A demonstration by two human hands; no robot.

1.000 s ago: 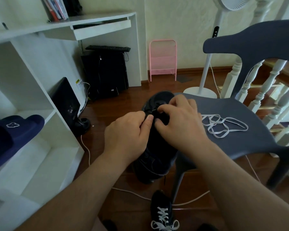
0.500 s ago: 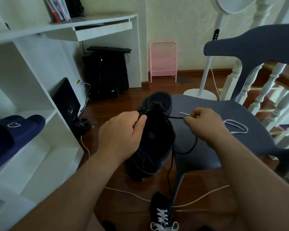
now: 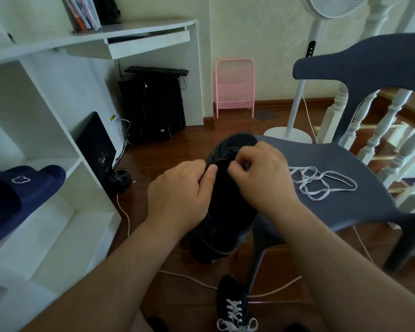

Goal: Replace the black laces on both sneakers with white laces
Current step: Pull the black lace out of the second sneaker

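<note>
A black sneaker (image 3: 225, 221) stands tilted against the left edge of the grey chair seat (image 3: 321, 212), toe down toward the floor. My left hand (image 3: 180, 190) grips its upper left side, thumb pressed near the eyelets. My right hand (image 3: 259, 178) is curled over the top of the shoe and pinches the black lace (image 3: 223, 160) between the hands. A loose white lace (image 3: 321, 182) lies in loops on the seat to the right. A second black sneaker (image 3: 233, 305), laced in white, stands on the floor below.
White shelving (image 3: 58, 212) holding a navy slipper (image 3: 17, 195) stands at left. A white cable (image 3: 189, 279) runs across the wooden floor. A fan stand (image 3: 290, 130), a pink rack (image 3: 235, 87), and white stair balusters (image 3: 381, 140) lie behind and right of the chair.
My right hand, which had pulled a stretch of black lace out to the right, has come back to the shoe's top. My left hand kept its grip on the sneaker.
</note>
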